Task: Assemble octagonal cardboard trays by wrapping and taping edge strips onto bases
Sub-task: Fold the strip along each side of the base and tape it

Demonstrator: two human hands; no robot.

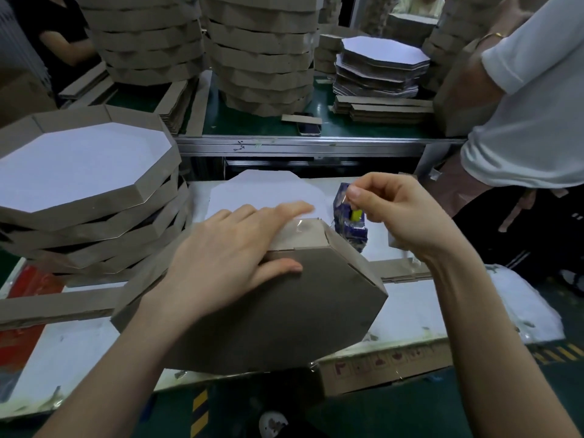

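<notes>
A brown octagonal cardboard tray stands tilted on its edge on the white table, brown underside toward me. My left hand lies over its top edge, fingers stretched flat on a piece of clear tape at a corner, thumb on the brown face. My right hand hovers just right of that corner, thumb and forefinger pinched at the tape end above a blue tape dispenser. A flat white octagonal base lies behind the tray.
A stack of finished trays stands at left. Loose edge strips lie at front left and under my right wrist. Tall tray stacks, a pile of white bases and another person in white are beyond the metal rail.
</notes>
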